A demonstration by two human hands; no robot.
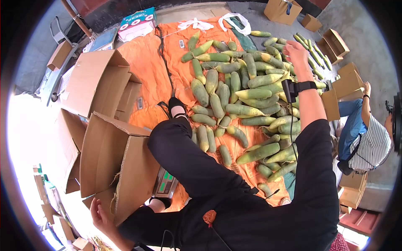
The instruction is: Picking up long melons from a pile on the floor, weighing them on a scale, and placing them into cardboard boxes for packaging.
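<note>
My left hand (102, 218) is at the lower left, its fingers loosely bent by the lower flap of an open cardboard box (138, 175); no object shows between them, and I cannot tell if it touches the flap. My right hand (295, 51) reaches over the far right of a large pile of green radishes (248, 109), empty, fingers apart. A wristband with a small black device is on that wrist. The radishes lie on an orange sheet (141, 66). Beside my leg, partly hidden by the box, is a digital scale (165, 183) with a green lit display.
More open cardboard boxes (88, 78) stand at the left. A black cable (166, 62) crosses the sheet to my shoe. White plastic bags (196, 24) lie at the far edge. At the right, a person in a striped shirt (370, 147) handles a cardboard box (348, 81); further boxes stand behind.
</note>
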